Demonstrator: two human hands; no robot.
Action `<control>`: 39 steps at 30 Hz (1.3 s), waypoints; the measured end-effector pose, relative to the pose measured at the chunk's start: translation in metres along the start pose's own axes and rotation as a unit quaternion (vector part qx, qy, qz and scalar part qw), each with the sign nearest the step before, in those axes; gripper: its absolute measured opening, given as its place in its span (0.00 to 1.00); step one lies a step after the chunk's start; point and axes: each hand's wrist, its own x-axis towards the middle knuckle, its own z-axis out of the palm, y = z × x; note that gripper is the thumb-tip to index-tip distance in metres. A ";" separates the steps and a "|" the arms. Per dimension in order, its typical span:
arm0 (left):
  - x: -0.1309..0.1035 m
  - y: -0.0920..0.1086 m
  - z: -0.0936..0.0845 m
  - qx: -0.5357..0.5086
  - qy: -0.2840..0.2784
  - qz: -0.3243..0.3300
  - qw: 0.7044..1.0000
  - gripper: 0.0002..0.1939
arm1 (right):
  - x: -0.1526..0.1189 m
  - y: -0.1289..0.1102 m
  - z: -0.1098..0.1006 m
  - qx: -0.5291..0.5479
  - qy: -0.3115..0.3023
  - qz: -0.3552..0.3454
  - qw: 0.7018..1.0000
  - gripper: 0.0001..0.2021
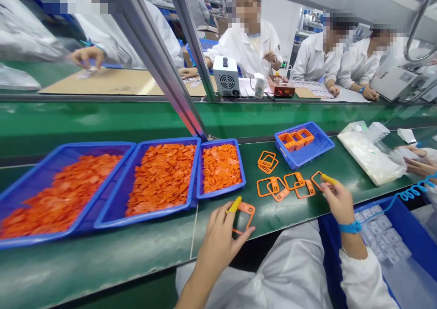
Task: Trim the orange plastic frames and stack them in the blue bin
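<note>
My left hand (pixel 221 231), with a yellow cover on one finger, holds an orange frame (pixel 251 212) by its edges at the front of the green table. To the right, my right hand (pixel 336 200) pinches another orange frame (pixel 317 176); a yellow cover is on its finger and a blue band is at the wrist. Between the hands several orange frames (pixel 268 188) lie loose and partly overlapping on the table. Two more overlapping frames (pixel 268 159) rest farther back. Behind them, a blue tray (pixel 316 147) holds stacked orange frames (pixel 296 139).
Three blue bins (pixel 150 181) of small orange pieces line the left. A plastic bag (pixel 370 156) lies at the right, near another person's hands (pixel 421 162). A blue crate (pixel 409 254) with white parts stands low right. People in white work beyond the metal posts (pixel 164 58).
</note>
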 end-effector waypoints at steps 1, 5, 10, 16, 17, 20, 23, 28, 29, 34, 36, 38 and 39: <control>0.000 -0.001 0.000 0.005 -0.006 0.003 1.000 0.34 | -0.001 -0.008 0.008 0.020 -0.050 -0.033 0.998 0.25; 0.002 -0.002 -0.003 0.010 -0.030 0.021 0.999 0.32 | 0.007 -0.040 0.050 0.022 -0.224 -0.220 0.949 0.21; 0.000 0.002 -0.010 -0.023 -0.032 0.041 0.998 0.32 | 0.028 -0.058 0.104 -0.047 -0.316 -0.317 0.893 0.36; -0.005 0.010 -0.013 -0.108 0.024 0.026 0.994 0.34 | 0.038 -0.056 0.099 -0.029 -0.331 -0.333 0.882 0.34; -0.003 0.012 -0.014 -0.128 0.026 0.023 0.991 0.34 | 0.037 -0.055 0.090 -0.017 -0.320 -0.330 0.888 0.34; 0.012 0.020 -0.015 -0.167 0.007 0.037 0.985 0.35 | 0.024 -0.053 0.063 -0.007 -0.288 -0.292 0.912 0.34; 0.045 0.029 -0.012 -0.173 -0.044 0.087 0.980 0.36 | 0.000 -0.047 0.041 -0.011 -0.265 -0.241 0.934 0.34; 0.116 0.037 0.007 -0.148 -0.160 0.192 0.957 0.34 | -0.044 -0.032 0.021 0.001 -0.261 -0.178 0.949 0.33; 0.127 0.037 0.011 -0.146 -0.182 0.212 0.949 0.33 | -0.051 -0.029 0.018 0.005 -0.263 -0.167 0.950 0.33; 0.150 0.034 0.027 -0.131 -0.255 0.259 0.922 0.29 | -0.067 -0.021 -0.002 0.040 -0.260 -0.137 0.955 0.33; 0.149 0.031 0.028 -0.119 -0.268 0.262 0.919 0.24 | -0.068 -0.021 -0.007 0.055 -0.259 -0.129 0.956 0.32; 0.148 0.029 0.027 -0.120 -0.278 0.264 0.916 0.23 | -0.069 -0.021 -0.010 0.065 -0.260 -0.122 0.956 0.32; 0.147 0.029 0.026 -0.125 -0.281 0.263 0.914 0.23 | -0.069 -0.021 -0.011 0.074 -0.262 -0.114 0.955 0.32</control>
